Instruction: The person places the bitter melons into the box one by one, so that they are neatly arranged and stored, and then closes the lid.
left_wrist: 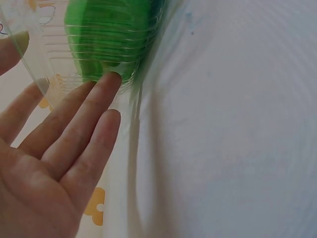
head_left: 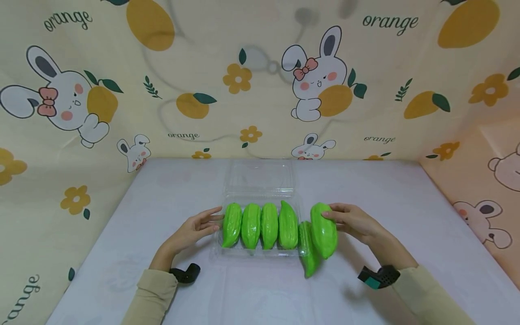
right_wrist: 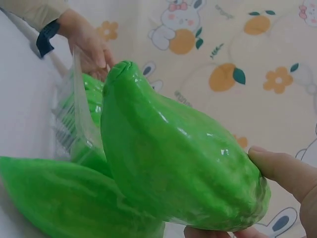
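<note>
My right hand [head_left: 357,222] holds a glossy green papaya-like fruit [head_left: 323,234] by its side, thumb on top and fingers beneath. In the right wrist view this fruit [right_wrist: 178,153] hangs above a second green fruit [right_wrist: 59,196], which lies at the right side of the clear plastic clamshell box [head_left: 260,254]. Several similar fruits [head_left: 250,225] stand side by side in the box, lengthwise front to back. Fingers extended, my left hand [head_left: 195,227] is at the box's left wall; in the left wrist view its fingertips [left_wrist: 111,79] meet the ribbed plastic.
The box's transparent lid [head_left: 260,177] is folded back toward the rear of the white table [head_left: 365,180]. Behind the table hangs a patterned cloth [head_left: 264,90] with rabbits and oranges. A strapped black device [head_left: 186,273] sits at the left wrist, another [head_left: 379,276] at the right.
</note>
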A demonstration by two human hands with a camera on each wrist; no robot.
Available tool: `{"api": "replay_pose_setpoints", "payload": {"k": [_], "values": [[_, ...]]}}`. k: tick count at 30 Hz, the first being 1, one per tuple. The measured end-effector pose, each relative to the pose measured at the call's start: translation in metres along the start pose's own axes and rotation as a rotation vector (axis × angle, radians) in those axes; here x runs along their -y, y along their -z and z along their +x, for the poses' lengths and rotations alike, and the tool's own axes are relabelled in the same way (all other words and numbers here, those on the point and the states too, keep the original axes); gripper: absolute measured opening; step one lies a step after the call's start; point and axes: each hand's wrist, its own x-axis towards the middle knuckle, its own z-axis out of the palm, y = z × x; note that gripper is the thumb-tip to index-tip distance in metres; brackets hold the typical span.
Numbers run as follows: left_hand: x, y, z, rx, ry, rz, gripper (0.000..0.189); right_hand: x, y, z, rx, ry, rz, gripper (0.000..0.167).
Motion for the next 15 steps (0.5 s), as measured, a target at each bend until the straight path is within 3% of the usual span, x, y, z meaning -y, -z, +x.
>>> {"api": "replay_pose_setpoints", "payload": {"k": [15], "values": [[0.000, 0.002, 0.000, 0.011, -0.022, 0.009, 0.061, 0.013, -0.014, 0.010, -0.020, 0.026, 0.012, 0.062]]}}
